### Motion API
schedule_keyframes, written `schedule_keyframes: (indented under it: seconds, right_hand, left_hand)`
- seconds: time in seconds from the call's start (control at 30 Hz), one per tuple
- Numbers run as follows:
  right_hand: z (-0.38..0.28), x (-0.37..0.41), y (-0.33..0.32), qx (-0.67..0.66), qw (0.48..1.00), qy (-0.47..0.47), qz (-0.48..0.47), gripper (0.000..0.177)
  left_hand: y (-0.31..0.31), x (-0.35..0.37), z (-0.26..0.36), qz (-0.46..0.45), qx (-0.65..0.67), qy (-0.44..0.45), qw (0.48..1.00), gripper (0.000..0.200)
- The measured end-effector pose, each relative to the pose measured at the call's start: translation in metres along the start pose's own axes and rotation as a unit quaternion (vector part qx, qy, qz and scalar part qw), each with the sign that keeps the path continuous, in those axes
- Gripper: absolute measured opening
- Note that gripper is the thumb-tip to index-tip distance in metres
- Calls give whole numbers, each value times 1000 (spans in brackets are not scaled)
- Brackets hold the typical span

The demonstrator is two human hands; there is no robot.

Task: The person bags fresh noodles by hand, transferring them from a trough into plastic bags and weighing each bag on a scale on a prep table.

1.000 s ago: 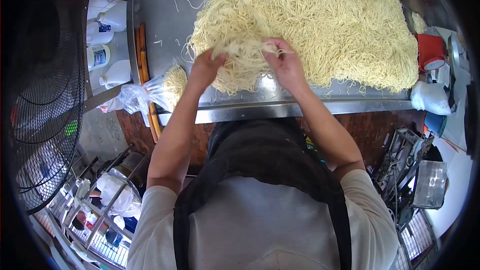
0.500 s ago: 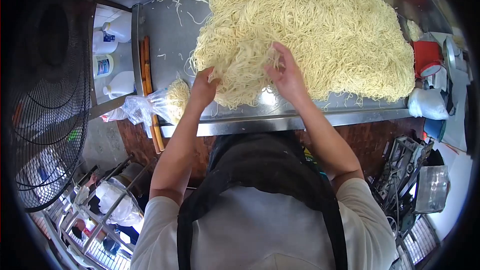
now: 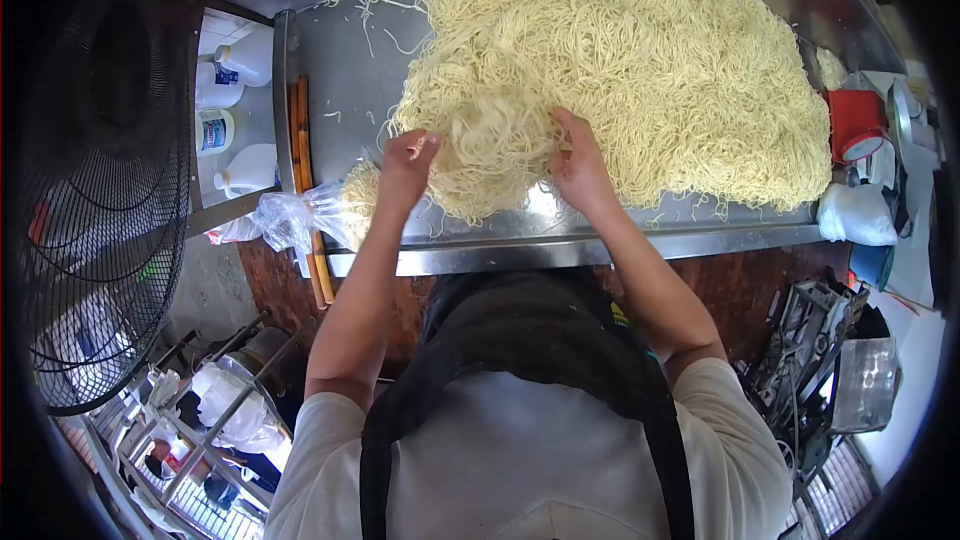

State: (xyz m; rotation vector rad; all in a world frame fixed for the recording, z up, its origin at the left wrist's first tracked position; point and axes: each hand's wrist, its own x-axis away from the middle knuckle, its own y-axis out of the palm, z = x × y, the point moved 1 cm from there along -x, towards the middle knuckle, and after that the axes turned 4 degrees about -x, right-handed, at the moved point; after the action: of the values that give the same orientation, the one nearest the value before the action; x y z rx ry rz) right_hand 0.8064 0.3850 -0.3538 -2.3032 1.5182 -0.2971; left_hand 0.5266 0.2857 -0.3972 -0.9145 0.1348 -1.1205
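Note:
A thick spread of pale yellow noodles point(image 3: 660, 90) covers much of the metal table point(image 3: 345, 70). Between my hands, a loose clump of noodles point(image 3: 495, 140) is blurred by motion. My left hand point(image 3: 405, 170) is at the clump's left edge, its fingers and thumb drawn together with pale strands at the tips. On the other side is my right hand point(image 3: 582, 165), its thumb and index finger apart beside the strands; its other fingers are partly hidden. Near my left wrist lies a clear plastic bag point(image 3: 325, 210) with noodles at its mouth.
Two wooden rods point(image 3: 302, 150) lie along the left table edge, near white jugs point(image 3: 245, 170). A large fan point(image 3: 110, 210) stands at far left. At right are a red container point(image 3: 853, 120) and a white bag point(image 3: 857, 215). The metal front rim point(image 3: 500, 257) runs before my body.
The view has shifted slightly. The clump between my hands has changed shape, and strands look more spread and blurred. The fingers of my left hand have drawn closer together.

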Motion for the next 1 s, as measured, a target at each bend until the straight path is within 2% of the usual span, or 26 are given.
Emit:
schedule_keyframes:
  seconds: [0.1,0.17,0.23,0.27,0.37,0.4,0.5,0.53,0.6,0.63,0.7,0.73,0.83,0.87,0.97,1.0]
  right_hand:
    - [-17,-6,28,-20,998,-7,-56,53]
    - [-17,-22,55,-14,994,-9,-108,44]
    - [-35,-37,56,-45,984,25,-168,39]
    - [-74,-45,34,-107,972,95,-187,37]
    - [-92,-37,-1,-175,979,-40,-98,39]
    - [-83,-27,-1,-265,963,-32,-36,44]
    - [28,2,19,-101,995,14,-15,45]
    - [29,5,24,-117,989,68,-58,43]
    - [22,13,39,-147,963,173,-142,40]
    - [15,10,41,-137,971,145,-129,37]
    - [-7,-2,36,-115,985,88,-97,32]
    - [-21,-11,18,-71,985,62,-143,38]
    - [10,-6,-8,-103,986,118,-55,39]
    - [21,-1,-8,-131,990,43,14,37]
    - [6,11,-8,45,999,-12,2,41]
    - [-6,14,0,103,991,-73,40,39]
  left_hand:
    - [26,14,35,-128,88,-26,987,43]
    - [27,23,74,-147,104,-35,983,42]
    - [24,26,82,-159,147,-36,976,42]
    - [23,26,75,-159,185,-35,969,43]
    - [15,37,66,-163,324,-48,931,49]
    - [13,39,67,-164,373,-51,912,51]
    - [32,41,47,-181,245,-84,949,58]
    - [35,43,50,-160,184,8,970,56]
    - [42,36,59,-198,228,-25,953,48]
    - [40,34,63,-217,249,-42,943,44]
    - [25,33,66,-152,245,-22,957,37]
    - [15,31,69,-120,243,-12,962,33]
    - [-21,31,72,-11,91,-34,995,32]
    - [-11,27,48,67,56,18,996,35]
    - [-15,48,67,205,-125,161,957,37]
    - [-9,50,66,176,-119,176,961,37]
